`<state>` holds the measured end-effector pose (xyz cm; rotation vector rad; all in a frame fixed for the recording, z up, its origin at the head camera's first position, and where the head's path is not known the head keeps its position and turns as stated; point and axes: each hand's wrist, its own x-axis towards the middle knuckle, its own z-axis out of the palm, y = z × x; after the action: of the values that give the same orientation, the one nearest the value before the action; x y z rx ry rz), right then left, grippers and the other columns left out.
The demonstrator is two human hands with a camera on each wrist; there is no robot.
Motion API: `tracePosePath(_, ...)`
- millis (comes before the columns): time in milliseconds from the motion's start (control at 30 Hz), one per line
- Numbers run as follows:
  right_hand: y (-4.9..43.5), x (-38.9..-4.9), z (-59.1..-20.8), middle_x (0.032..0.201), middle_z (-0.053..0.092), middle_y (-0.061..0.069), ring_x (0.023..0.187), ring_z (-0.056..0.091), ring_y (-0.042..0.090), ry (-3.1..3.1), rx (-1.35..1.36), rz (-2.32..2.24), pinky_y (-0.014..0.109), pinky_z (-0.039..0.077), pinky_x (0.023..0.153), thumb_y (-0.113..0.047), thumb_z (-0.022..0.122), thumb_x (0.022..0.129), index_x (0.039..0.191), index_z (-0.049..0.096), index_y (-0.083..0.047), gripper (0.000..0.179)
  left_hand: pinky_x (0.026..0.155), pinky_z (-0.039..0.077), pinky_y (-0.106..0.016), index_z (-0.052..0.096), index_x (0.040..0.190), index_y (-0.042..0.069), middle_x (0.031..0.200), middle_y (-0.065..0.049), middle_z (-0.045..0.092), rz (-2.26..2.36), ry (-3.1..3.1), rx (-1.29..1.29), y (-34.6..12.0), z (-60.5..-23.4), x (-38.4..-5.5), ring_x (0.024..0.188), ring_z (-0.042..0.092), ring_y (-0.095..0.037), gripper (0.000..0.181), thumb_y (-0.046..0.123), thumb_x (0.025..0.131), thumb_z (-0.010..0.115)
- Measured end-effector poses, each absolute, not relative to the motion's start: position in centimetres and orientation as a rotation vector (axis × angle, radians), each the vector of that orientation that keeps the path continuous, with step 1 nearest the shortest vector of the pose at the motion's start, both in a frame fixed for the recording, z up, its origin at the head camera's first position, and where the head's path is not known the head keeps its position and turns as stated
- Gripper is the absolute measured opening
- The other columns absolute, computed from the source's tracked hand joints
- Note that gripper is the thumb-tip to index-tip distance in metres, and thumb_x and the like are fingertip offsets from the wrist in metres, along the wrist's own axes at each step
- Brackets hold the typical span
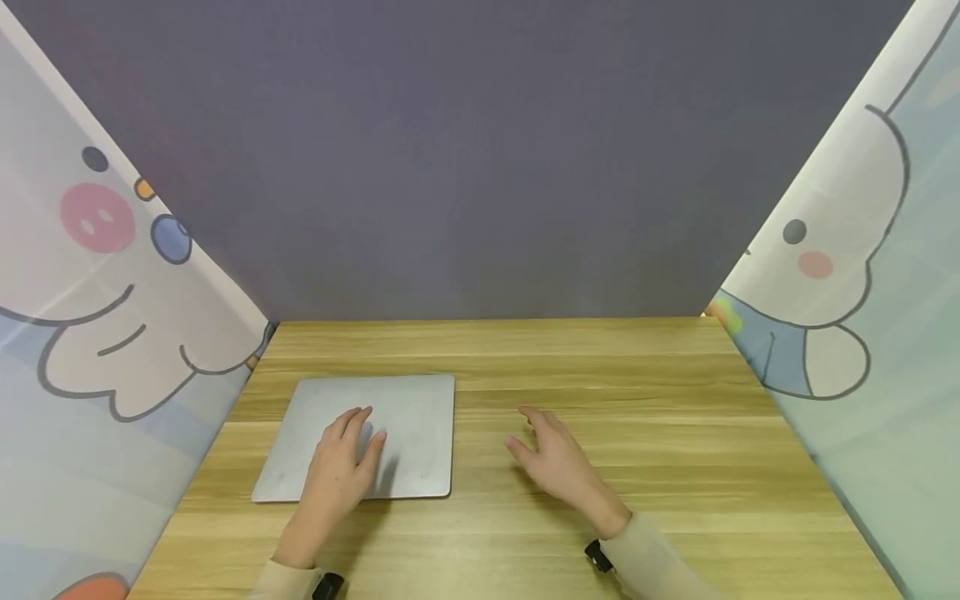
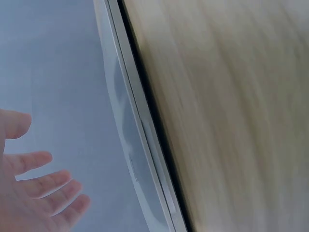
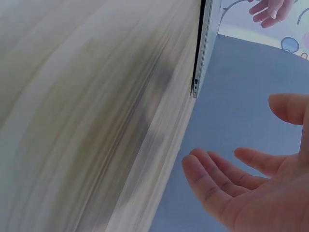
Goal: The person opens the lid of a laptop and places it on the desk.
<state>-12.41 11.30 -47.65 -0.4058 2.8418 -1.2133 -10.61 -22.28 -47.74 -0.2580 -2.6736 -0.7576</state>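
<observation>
A closed silver laptop (image 1: 412,425) lies flat on the left part of the wooden table. My left hand (image 1: 337,471) is over its front half, fingers spread and a little bent, holding nothing; its shadow falls on the lid. In the left wrist view, the loosely spread fingers of that hand (image 2: 38,193) show beside the seam along the laptop's edge (image 2: 140,121). To the right of the laptop, my right hand (image 1: 562,471) hovers above the bare wood with thumb and fingers apart. Seen from the right wrist, that hand (image 3: 260,188) is empty, and the laptop's side (image 3: 203,53) shows small ports.
The wooden table (image 1: 637,400) reaches back to a dark grey panel (image 1: 480,167). Cartoon-printed curtains hang on the left (image 1: 75,350) and right (image 1: 885,433), along the table's sides. Both wrists wear small black devices below light sleeves.
</observation>
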Motion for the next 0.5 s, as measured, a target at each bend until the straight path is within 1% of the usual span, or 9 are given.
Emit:
tracePosePath(100,10.7,-12.6,-47.8,0.135,0.058,0.024,0.117,0.06,0.039,2.823,-0.42,-1.22,0.056,0.053,0.094,-0.034,0.064,0.101,0.147,0.048,0.0,0.059,0.097,0.043,-0.066,0.056,0.138,-0.004,0.136,-0.029,0.055,-0.779,-2.681,-0.223,-23.2,-47.6,-10.6,0.124,0.05,-0.052,0.046,0.022,0.101,0.064)
tracePosePath(233,9.9,-12.8,-47.8,0.129,0.062,0.022,0.111,0.063,0.035,2.812,-0.432,-1.22,0.053,0.054,0.09,-0.034,0.063,0.101,0.145,0.051,0.0,0.056,0.095,0.044,-0.066,0.055,0.138,-0.005,0.132,-0.029,0.056,-0.776,-2.696,-0.209,-24.3,-47.8,-10.5,0.12,0.051,-0.052,0.046,0.023,0.102,0.063)
tracePosePath(500,9.0,-13.2,-47.6,0.12,0.065,0.019,0.103,0.064,0.028,2.788,-0.458,-1.236,0.047,0.054,0.086,-0.034,0.062,0.102,0.142,0.054,0.002,0.054,0.092,0.044,-0.066,0.056,0.137,-0.006,0.128,-0.031,0.056,-0.776,-2.687,-0.213,-25.8,-48.0,-10.6,0.116,0.052,-0.052,0.045,0.017,0.099,0.066)
